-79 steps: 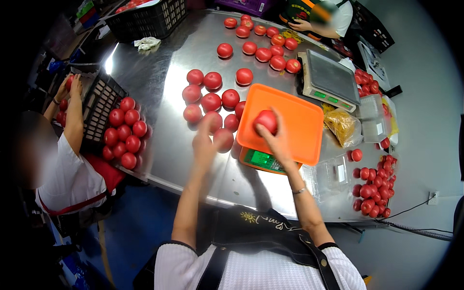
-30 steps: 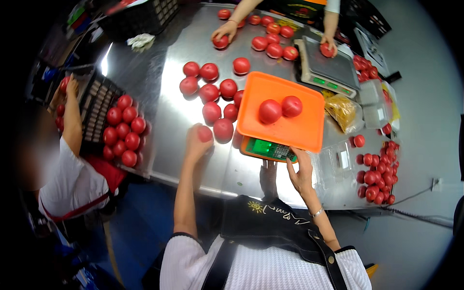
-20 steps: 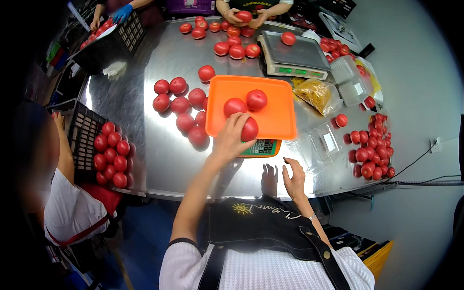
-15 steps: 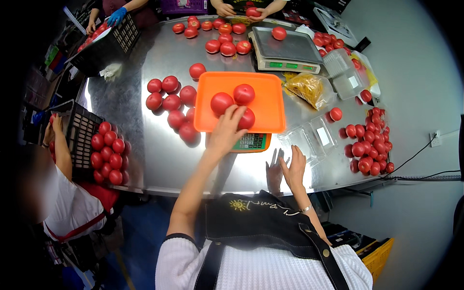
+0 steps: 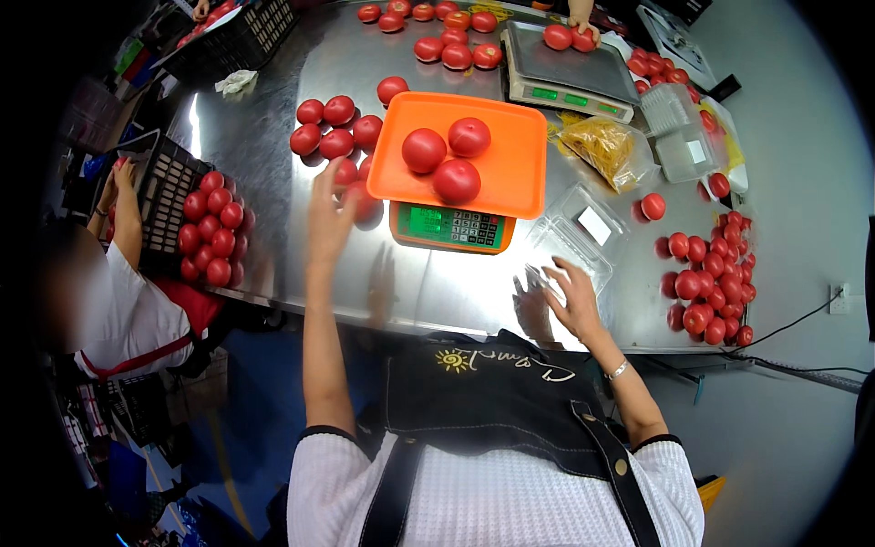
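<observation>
Three red tomatoes [image 5: 457, 181] rest on the orange tray [image 5: 519, 155] of a small scale [image 5: 454, 228] with a lit green display and a keypad. Just left of that tray, my left hand [image 5: 330, 223] is raised at the edge of a loose group of tomatoes [image 5: 337, 143]. Its fingers are apart and slightly blurred, with nothing seen in them. My right hand [image 5: 574, 299] hovers low over the steel table, fingers spread and holding nothing. Closest to it is a clear plastic box [image 5: 572, 239] with a white label.
A larger scale [image 5: 570, 77] stands behind, where another person's hand [image 5: 583, 20] touches one of two tomatoes. Beside it lie a bag of yellow ties [image 5: 602, 150] and clear boxes [image 5: 679, 137]. Tomatoes [image 5: 715, 283] cluster at right; a black crate [image 5: 164, 196] and co-worker are left.
My left hand has let go of a tomato on the orange tray and moved left, off the tray. My right hand stays near the clear box. A second tomato is now on the larger scale.
</observation>
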A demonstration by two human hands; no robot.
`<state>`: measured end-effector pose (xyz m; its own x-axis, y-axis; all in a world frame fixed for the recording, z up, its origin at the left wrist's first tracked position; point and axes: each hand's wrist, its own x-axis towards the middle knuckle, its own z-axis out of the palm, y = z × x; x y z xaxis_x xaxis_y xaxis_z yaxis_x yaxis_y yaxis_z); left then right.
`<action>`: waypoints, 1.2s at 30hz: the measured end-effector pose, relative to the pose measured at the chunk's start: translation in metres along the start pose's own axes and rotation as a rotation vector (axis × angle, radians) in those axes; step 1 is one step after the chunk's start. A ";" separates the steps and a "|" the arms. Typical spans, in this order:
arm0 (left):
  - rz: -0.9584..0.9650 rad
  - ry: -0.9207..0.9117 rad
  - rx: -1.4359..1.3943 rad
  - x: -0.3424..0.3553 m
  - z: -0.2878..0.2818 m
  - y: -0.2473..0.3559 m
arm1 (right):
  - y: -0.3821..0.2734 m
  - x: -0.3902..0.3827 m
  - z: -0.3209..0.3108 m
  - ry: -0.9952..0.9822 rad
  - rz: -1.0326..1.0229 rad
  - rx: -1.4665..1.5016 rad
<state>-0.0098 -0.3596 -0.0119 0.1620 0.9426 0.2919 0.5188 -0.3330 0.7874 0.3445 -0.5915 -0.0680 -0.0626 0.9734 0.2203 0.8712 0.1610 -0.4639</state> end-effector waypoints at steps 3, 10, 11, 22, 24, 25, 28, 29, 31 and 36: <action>0.172 -0.103 0.017 0.012 0.022 -0.001 | -0.035 0.074 -0.007 0.150 -0.093 0.149; 0.346 -0.326 0.159 0.057 0.081 0.007 | -0.084 0.187 0.049 0.162 -0.178 0.036; 0.303 -0.353 0.120 0.058 0.087 0.006 | -0.080 0.191 0.057 0.147 -0.174 0.055; 0.273 -0.367 -0.263 -0.007 0.126 0.086 | -0.014 0.043 -0.026 0.158 0.455 0.796; 0.274 -0.624 -0.314 -0.038 0.151 0.112 | 0.014 0.003 -0.025 0.117 0.385 0.452; 0.325 -0.692 -0.333 -0.049 0.166 0.119 | 0.022 -0.010 -0.026 0.094 0.321 0.342; 0.294 -0.918 -0.265 -0.077 0.211 0.117 | 0.033 -0.037 -0.025 -0.048 0.377 0.276; 0.404 -0.963 -0.113 -0.084 0.222 0.112 | 0.037 -0.045 -0.026 -0.067 0.298 0.165; 0.580 -1.000 0.046 -0.093 0.240 0.098 | 0.047 -0.054 -0.021 -0.067 0.146 -0.004; 0.519 -1.272 0.076 -0.096 0.260 0.086 | 0.060 -0.058 -0.020 -0.186 0.061 -0.099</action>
<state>0.2377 -0.4723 -0.1129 0.9779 0.0971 -0.1853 0.2006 -0.6871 0.6984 0.4099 -0.6417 -0.0910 -0.0890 0.9956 0.0276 0.9190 0.0928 -0.3833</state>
